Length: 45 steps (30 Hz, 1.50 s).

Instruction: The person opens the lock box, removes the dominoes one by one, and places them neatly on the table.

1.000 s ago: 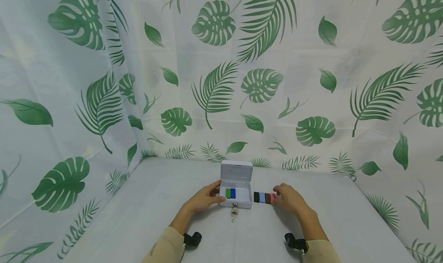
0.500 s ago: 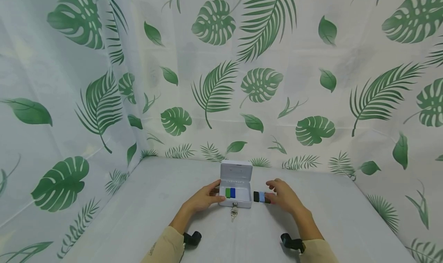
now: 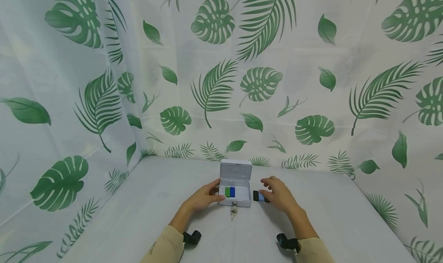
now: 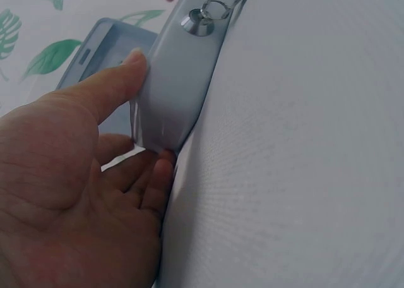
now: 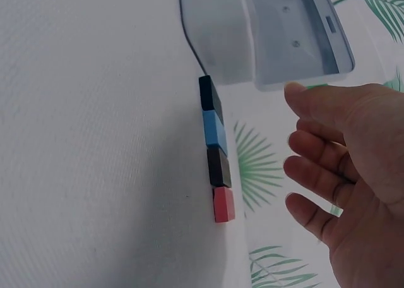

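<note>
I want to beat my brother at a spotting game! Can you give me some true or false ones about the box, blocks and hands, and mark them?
1. The box has its lid open. True.
2. The red block is in the box. False: it is outside, beside the box.
3. The green block and blue block are in the box. True.
4. The right hand grips the box. False: the left hand does.
5. Just two blocks are outside. False: four are, the red block, a black block, a light blue block and a dark block.
</note>
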{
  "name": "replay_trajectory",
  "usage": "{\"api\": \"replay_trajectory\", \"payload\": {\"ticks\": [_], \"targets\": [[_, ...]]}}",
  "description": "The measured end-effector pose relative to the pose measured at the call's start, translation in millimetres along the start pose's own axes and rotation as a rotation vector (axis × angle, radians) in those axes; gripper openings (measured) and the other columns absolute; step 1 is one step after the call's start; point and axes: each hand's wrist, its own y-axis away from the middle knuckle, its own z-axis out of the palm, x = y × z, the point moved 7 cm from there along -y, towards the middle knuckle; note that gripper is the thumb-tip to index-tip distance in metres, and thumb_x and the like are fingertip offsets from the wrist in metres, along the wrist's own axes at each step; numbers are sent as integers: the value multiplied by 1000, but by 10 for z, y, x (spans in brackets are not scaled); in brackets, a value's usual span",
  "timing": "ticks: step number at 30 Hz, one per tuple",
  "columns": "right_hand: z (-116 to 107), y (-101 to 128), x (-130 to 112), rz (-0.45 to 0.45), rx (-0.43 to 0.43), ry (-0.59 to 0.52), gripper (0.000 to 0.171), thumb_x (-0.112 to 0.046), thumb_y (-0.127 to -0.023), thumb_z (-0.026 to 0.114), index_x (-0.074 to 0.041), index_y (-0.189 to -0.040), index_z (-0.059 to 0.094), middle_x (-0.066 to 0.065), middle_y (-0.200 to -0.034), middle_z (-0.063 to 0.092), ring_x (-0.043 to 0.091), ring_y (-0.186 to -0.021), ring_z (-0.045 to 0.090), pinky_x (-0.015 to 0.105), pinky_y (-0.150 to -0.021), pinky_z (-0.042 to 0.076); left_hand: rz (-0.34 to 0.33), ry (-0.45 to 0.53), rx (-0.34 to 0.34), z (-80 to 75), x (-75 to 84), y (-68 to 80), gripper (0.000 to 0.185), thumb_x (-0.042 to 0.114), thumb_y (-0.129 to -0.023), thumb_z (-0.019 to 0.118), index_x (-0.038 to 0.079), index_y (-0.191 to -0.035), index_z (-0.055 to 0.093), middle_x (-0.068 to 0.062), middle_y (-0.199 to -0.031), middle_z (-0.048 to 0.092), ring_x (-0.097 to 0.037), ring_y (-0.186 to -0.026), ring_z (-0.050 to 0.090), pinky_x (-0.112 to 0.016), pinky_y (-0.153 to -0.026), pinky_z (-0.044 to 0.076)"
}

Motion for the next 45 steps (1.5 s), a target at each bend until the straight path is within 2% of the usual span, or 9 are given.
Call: {"api": "replay_trajectory", "payload": {"ticks": [15, 25, 32, 36, 45], "targets": [[-11, -29, -81, -7, 41, -25, 40, -17, -96, 76, -1, -131, 68, 12, -113, 69, 27, -102, 63, 45, -88, 55, -18, -6, 7, 2, -13, 0, 81, 34, -98, 74, 15, -164, 32, -15, -151, 56, -35, -138, 55, -58, -114, 42], [17, -57, -245, -57, 87, -114, 37, -14, -94, 77, -1, -128, 69, 14, -112, 69, 25, -99, 64, 38, -82, 56, -4, -7, 2, 7, -2, 4, 79, 33, -99, 73, 15, -164, 32, -14, -150, 57, -33, -136, 56, -57, -112, 44], [107, -72, -357, -63, 46, -210, 45, -9, -95, 76, 2, -136, 63, 19, -125, 65, 31, -107, 66, 44, -90, 59, 2, -1, 2, 6, 3, 3, 79, 32, -99, 73, 16, -164, 33, -14, -150, 57, -34, -136, 56, -58, -112, 44], [158, -77, -413, -65, 26, -246, 45, -7, -94, 76, 2, -136, 63, 20, -127, 65, 32, -109, 67, 47, -92, 59, 4, 5, -1, 4, 3, 2, 79, 32, -99, 73, 16, -164, 33, -14, -151, 56, -34, -136, 56, -58, -113, 43], [287, -84, -568, -145, 13, -313, 45, -1, -93, 76, 5, -135, 62, 22, -122, 64, 35, -107, 68, 39, -89, 61, 10, 21, -8, -2, 4, 3, 78, 33, -99, 73, 18, -164, 33, -15, -151, 57, -34, -136, 57, -58, -111, 44]]}}
